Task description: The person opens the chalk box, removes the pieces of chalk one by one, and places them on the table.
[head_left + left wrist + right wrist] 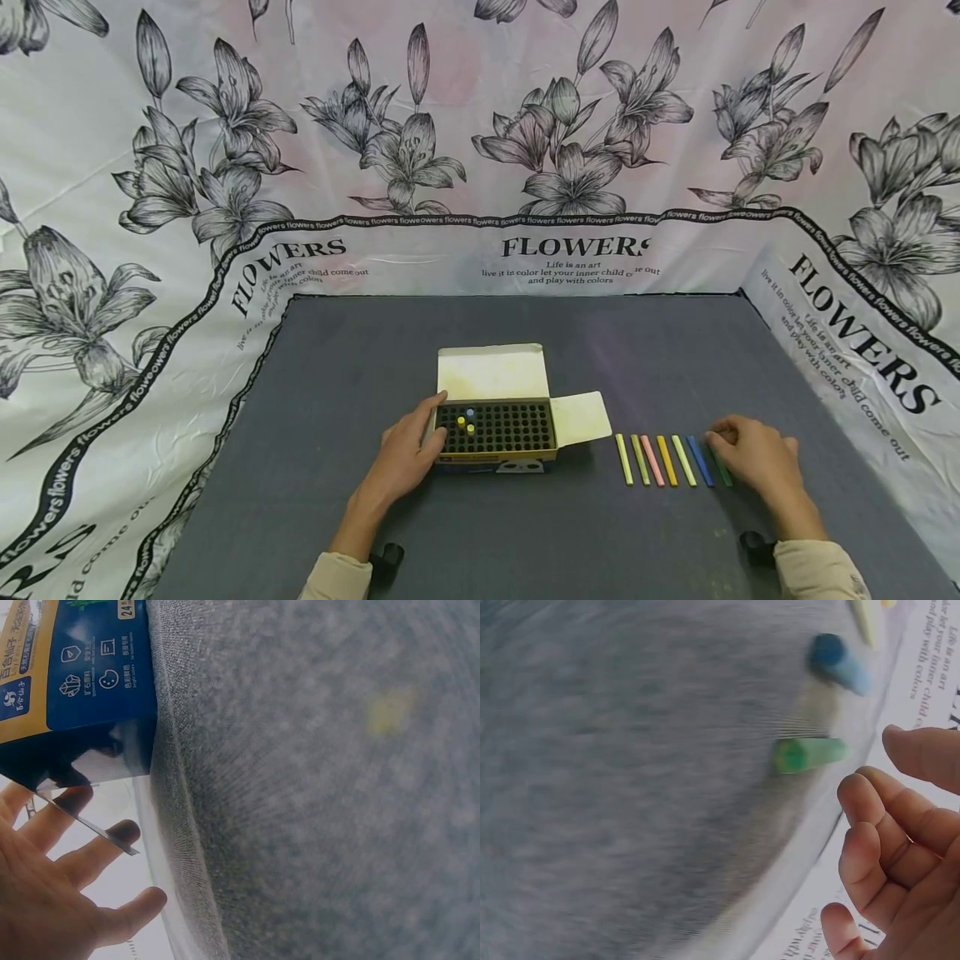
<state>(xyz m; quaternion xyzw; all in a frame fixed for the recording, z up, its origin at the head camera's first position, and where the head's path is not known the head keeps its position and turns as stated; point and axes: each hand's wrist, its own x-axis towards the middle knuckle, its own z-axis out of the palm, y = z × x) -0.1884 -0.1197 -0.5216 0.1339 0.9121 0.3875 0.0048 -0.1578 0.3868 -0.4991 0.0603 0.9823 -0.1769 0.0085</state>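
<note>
An open chalk box [495, 458] stands left of centre, its tray full of round holes. Two yellow pieces and one blue piece of chalk [470, 413] poke up at the tray's left. My left hand [405, 446] rests against the box's left side, index finger at the back corner and thumb by the front one. In the left wrist view its fingers spread beneath the blue box end [97, 682] and a thin flap. My right hand [757, 450] hovers at a green chalk stick [722, 471], the last in a row; in the right wrist view a gap separates its thumb from its bent fingers.
Left of the green stick lie a blue stick [701, 462], a yellow [684, 461], an orange [667, 461], a pink [652, 461] and two yellow-green ones [624, 460]. The side flap [581, 418] sticks out rightward. Flower-printed cloth [570, 254] borders the grey tabletop [360, 350].
</note>
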